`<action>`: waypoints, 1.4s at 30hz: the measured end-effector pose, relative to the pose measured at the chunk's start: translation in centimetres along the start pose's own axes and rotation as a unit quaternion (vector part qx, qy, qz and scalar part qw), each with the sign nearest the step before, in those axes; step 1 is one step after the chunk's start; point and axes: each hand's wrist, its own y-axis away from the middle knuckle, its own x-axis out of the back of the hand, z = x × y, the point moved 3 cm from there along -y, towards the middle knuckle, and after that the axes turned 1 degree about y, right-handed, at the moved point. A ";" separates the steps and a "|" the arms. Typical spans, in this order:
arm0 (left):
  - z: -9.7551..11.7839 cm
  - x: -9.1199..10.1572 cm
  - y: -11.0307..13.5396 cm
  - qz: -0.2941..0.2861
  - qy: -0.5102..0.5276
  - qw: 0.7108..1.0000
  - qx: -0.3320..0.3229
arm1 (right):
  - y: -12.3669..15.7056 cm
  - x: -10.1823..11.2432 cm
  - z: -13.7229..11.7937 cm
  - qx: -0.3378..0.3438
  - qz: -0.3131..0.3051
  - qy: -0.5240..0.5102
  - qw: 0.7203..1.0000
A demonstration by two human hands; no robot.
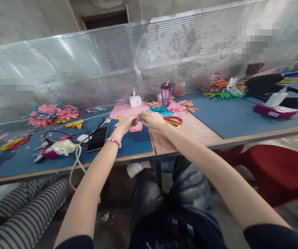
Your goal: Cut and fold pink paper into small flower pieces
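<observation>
A perforated metal screen (112, 65) stands beyond the hands, and the table (136, 147) lies under them. A pink sheet (118, 111) spreads just beyond the fingers, on the far side of the left hand. The left hand (129, 122) and the right hand (152, 119) meet over the table, both with fingers curled in and tips close together, as if pinching; whether they have hold of anything cannot be told at this blur. A dark phone (98, 139) lies nearer the body, left of the left hand, and scissors (180, 120) with orange-red handles lie right of the right hand. Small pink paper pieces (136, 127) sit just below the left fingers, the nearest material in reach. Such close fingertip work probably goes best with a light pinch, one hand steadying while the other shapes, and wrists raised enough to avoid brushing loose paper.
</observation>
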 end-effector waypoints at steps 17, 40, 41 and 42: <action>0.2 -0.5 0.1 -0.077 -0.208 0.973 -0.063 | -0.5 -1.5 3.4 -0.137 0.090 -0.385 0.908; 1.0 -1.3 1.0 -0.125 -0.209 0.969 -0.048 | -0.4 -1.6 2.4 -0.123 -0.057 -0.363 0.922; 0.9 -1.3 1.0 -0.125 -0.205 0.970 -0.049 | -0.4 -1.6 2.3 -0.120 -0.059 -0.353 0.926; 0.9 -1.3 1.0 -0.125 -0.199 0.971 -0.051 | -0.4 -1.6 2.2 -0.117 -0.060 -0.343 0.930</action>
